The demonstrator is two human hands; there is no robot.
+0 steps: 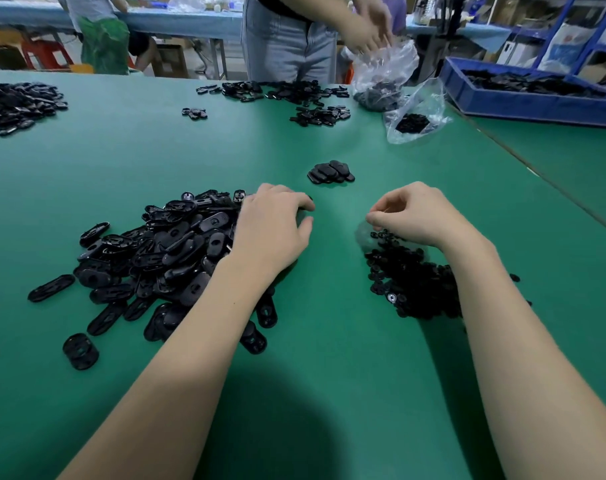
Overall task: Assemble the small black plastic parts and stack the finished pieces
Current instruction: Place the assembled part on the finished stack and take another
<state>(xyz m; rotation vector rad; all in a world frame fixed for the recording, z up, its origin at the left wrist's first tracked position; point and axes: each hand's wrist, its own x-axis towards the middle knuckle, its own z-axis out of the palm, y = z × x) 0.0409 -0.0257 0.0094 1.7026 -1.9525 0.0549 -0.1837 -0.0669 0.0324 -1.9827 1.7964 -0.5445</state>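
A large pile of oval black plastic parts (163,258) lies at centre left on the green table (329,358). My left hand (273,230) rests palm down on the pile's right edge, its fingers curled over a dark oval part (310,201) that shows at the fingertips. A smaller heap of small round black parts (412,282) lies to the right. My right hand (412,213) hovers just above that heap's far end with thumb and fingertips drawn together; anything between them is hidden. A short stack of finished pieces (331,173) sits beyond both hands.
Another person (287,39) stands at the far edge handling a clear plastic bag of parts (384,81). A second bag (414,121) lies nearby. More black parts (14,105) are scattered at far left and far centre. A blue bin (523,98) of parts stands at far right.
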